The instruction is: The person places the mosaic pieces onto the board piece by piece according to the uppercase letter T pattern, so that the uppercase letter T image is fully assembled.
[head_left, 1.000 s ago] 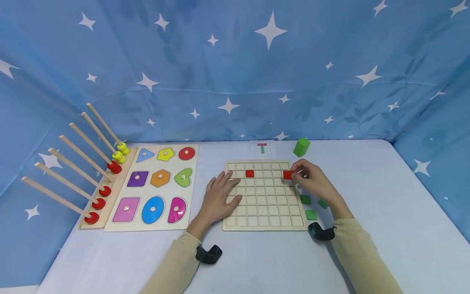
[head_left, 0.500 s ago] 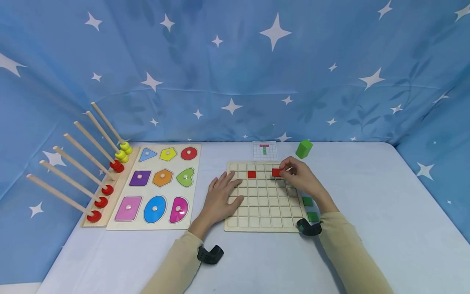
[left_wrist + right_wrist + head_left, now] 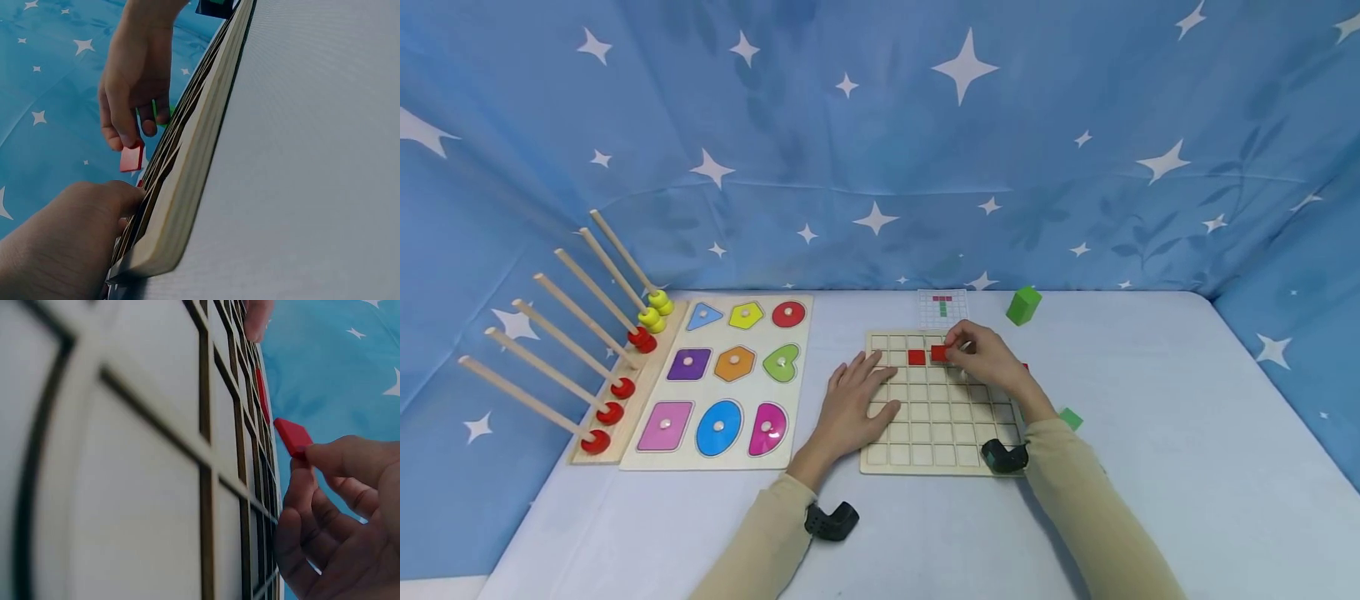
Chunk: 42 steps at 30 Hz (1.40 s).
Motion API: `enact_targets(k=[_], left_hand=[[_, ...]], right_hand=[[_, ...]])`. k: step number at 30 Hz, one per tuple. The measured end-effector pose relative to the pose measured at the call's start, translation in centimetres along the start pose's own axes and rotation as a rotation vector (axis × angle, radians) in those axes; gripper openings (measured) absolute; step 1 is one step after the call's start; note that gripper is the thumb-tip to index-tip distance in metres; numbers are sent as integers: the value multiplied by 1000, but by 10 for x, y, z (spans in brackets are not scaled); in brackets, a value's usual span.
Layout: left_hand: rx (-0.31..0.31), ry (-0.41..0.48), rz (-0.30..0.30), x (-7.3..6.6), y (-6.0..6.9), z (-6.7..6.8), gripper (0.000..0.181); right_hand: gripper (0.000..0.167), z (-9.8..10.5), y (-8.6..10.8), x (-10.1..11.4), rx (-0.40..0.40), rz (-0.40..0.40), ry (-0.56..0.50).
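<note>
My right hand (image 3: pixel 992 358) pinches a red square tile (image 3: pixel 939 353) by its edge between thumb and fingertips, just above the wooden grid board (image 3: pixel 943 475). In the right wrist view that tile (image 3: pixel 292 436) is tilted and apart from the board. Another red tile (image 3: pixel 916 357) lies in a cell of the second row from the back, left of the held one. My left hand (image 3: pixel 850 408) rests on the board's left side with its fingers spread. In the left wrist view the held tile (image 3: pixel 131 157) hangs below the right fingertips.
Behind the board lies a pattern card (image 3: pixel 943 309), with a green block (image 3: pixel 1023 306) to its right. A green tile (image 3: pixel 1071 418) shows beside the right sleeve. At left are a shape puzzle board (image 3: pixel 715 383) and a peg rack (image 3: pixel 632 371) with red and yellow rings.
My right hand has carried the red tile leftward from the board's right edge to beside the other red tile. The left hand has stayed in place on the board.
</note>
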<state>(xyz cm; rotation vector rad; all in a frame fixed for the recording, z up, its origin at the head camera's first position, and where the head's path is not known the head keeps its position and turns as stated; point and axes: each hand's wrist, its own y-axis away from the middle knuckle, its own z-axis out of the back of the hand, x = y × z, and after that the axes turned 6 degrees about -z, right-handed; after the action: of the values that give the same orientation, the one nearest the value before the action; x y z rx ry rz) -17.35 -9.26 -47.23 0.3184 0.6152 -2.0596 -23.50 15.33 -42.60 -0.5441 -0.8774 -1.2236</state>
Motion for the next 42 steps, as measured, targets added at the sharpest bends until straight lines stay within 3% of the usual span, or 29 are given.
enact_targets(k=[20, 26, 42], left_hand=[[-2, -6, -9, -3, 0, 0, 49], [-10, 1, -15, -2, 1, -2, 49], [-14, -15, -13, 0, 0, -2, 49]], right_hand=[[15, -2, -3, 6, 23, -35, 177], [20, 8, 3, 3, 40, -15, 158], [25, 42, 29, -25, -56, -57, 205]])
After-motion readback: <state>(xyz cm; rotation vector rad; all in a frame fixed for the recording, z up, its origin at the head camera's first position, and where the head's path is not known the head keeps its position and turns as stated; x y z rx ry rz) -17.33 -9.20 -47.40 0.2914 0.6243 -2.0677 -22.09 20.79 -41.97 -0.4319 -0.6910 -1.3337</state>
